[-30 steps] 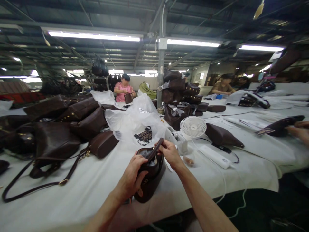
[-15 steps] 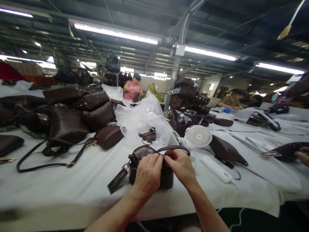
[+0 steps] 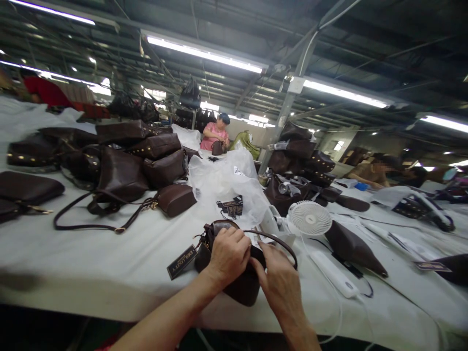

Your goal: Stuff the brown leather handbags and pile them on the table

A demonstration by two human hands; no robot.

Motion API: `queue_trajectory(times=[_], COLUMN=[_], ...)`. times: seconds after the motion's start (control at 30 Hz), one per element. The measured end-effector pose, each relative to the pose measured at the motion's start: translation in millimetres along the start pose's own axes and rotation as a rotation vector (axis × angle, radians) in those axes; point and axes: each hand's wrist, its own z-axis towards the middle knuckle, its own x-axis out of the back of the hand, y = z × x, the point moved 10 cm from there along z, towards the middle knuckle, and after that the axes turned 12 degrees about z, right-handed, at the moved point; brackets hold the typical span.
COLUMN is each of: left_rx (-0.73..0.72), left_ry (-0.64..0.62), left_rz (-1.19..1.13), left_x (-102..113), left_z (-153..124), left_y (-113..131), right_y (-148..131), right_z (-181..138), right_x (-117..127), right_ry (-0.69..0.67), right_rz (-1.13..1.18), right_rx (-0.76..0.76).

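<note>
A small dark brown leather bag (image 3: 239,287) sits on the white table (image 3: 91,273) in front of me. My left hand (image 3: 227,254) is curled over its top, fingers closed on the bag's rim. My right hand (image 3: 281,283) presses against the bag's right side, fingers together, just under its thin brown strap (image 3: 281,240). A dark hang tag (image 3: 182,262) with light lettering dangles from the bag's left side.
Several brown bags (image 3: 120,165) are piled at the left, one with a long strap (image 3: 91,224). A clear plastic bag (image 3: 226,190) with dark tags lies behind. A small white fan (image 3: 309,218) and power strip (image 3: 334,275) stand right. Other people work at the back.
The bag was held up open in both hands, then set on the table. My hands now close over its top, and my view has swung left.
</note>
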Motion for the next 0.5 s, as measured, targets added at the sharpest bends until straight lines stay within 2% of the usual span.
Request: queue_trajectory(times=[0.1, 0.2, 0.33, 0.5], left_rx=[-0.006, 0.021, 0.132, 0.304], left_ry=[0.053, 0.1, 0.107, 0.055], left_rz=[0.03, 0.055, 0.088, 0.115], left_x=[4, 8, 12, 17], left_z=[1, 1, -1, -6], left_y=[4, 0, -23, -66], right_y=[-9, -19, -33, -43], right_z=[-2, 3, 12, 19], right_x=[-8, -10, -8, -8], right_ry=[-0.005, 0.028, 0.049, -0.009], right_rz=[-0.219, -0.293, -0.313, -0.305], right_rx=[-0.004, 0.006, 0.085, 0.231])
